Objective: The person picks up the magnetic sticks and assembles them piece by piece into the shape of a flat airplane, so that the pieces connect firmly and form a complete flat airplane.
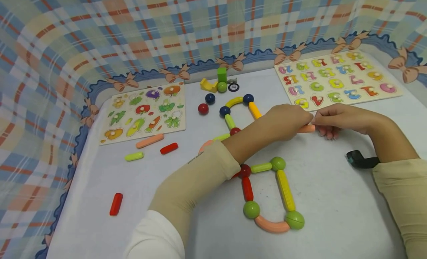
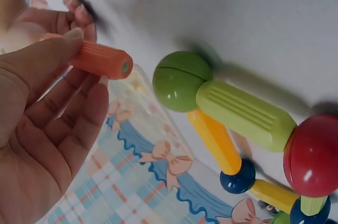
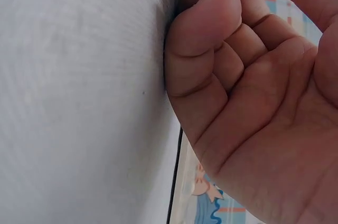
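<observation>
Between thumb and fingers, my left hand [image 1: 288, 120] pinches a salmon-coloured magnetic building stick [image 2: 103, 59]; its near end faces the left wrist camera. My right hand [image 1: 345, 120] is beside the stick's other end, its thumb and forefinger close to it; whether they grip it I cannot tell. In the right wrist view the lower fingers [image 3: 198, 71] curl beside the white table, the palm bare. Under my left forearm lies a figure of joined sticks and balls: a green ball [image 1: 278, 163], a yellow stick [image 1: 285, 191] and a red ball [image 1: 245, 170] show. The sleeve hides its middle.
Loose sticks, including a red one [image 1: 116, 204], lie at left. A vegetable puzzle board [image 1: 181, 126] and a number puzzle board [image 1: 395, 95] lie toward the curtain [image 1: 200, 25]. Loose balls and blocks, among them a green block [image 1: 221, 75], stand between the boards.
</observation>
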Demonstrator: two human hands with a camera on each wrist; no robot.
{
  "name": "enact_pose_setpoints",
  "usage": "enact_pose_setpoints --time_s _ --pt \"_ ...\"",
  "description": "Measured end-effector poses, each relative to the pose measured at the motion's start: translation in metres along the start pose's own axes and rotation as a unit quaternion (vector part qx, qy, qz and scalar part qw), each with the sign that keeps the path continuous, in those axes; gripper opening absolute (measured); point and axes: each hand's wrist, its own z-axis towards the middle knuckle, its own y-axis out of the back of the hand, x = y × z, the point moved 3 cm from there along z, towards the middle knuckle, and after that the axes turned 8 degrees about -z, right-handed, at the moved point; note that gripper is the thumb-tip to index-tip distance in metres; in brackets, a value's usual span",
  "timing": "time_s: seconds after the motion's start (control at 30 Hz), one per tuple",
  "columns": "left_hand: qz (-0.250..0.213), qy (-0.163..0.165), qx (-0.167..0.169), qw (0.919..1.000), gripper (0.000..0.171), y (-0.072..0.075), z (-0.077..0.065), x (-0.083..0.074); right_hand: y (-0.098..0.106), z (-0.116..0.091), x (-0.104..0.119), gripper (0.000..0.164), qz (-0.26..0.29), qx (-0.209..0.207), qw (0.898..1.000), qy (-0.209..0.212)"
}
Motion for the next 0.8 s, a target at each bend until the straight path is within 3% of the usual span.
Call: enact_pose_setpoints --time_s 0.17,0.5,0.8 --pt "0.024 0.022 0.010 0.9994 0.030 -0.006 0.007 0.002 -0.001 0.001 -0.001 0.036 -0.005 -0.004 1.000 -0.002" --pt "0.046 0.027 0.025 0.9983 0.030 -0.015 0.017 0.005 0.000 0.002 0.000 0.037 -0.008 -0.001 1.000 -0.002" --pt "0.071 0.062 0.036 0.9949 0.025 -0.016 0.015 0.008 0.000 0.001 -0.002 0.038 -0.006 -0.002 1.000 -0.007"
